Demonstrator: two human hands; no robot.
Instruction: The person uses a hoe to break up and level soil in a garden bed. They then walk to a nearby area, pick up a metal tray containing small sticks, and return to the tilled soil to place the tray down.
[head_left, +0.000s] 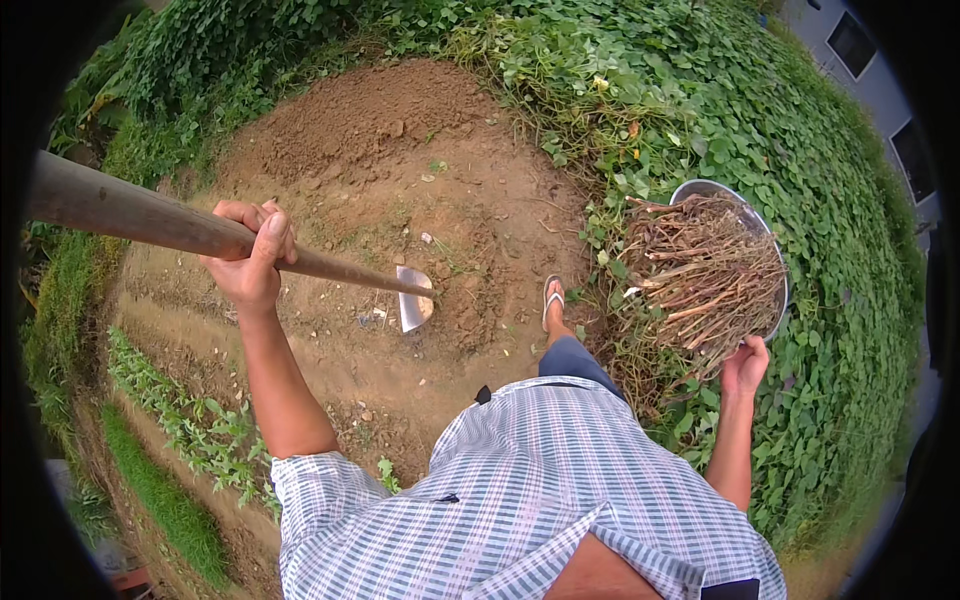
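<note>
My left hand (253, 251) is wrapped around the long wooden handle of a hoe (341, 271), thumb uppermost. The handle slants from the upper left down to a broad metal hoe blade (411, 311) low over the bare soil; whether it touches the ground I cannot tell. Out to the right, my right hand (746, 366) grips the near rim of a round metal basin (780, 251). Dry stalks and twigs (705, 274) are heaped in the basin and stick out over its left side. Most of the basin's inside is hidden by them.
Dense green vines (810, 300) cover the right side and the top. A mound of loose brown soil (360, 112) rises ahead. Rows of leafy plants (195, 420) and a grassy green strip (161, 495) lie at left. My sandalled foot (553, 300) stands by the vines. A building (885, 82) is at upper right.
</note>
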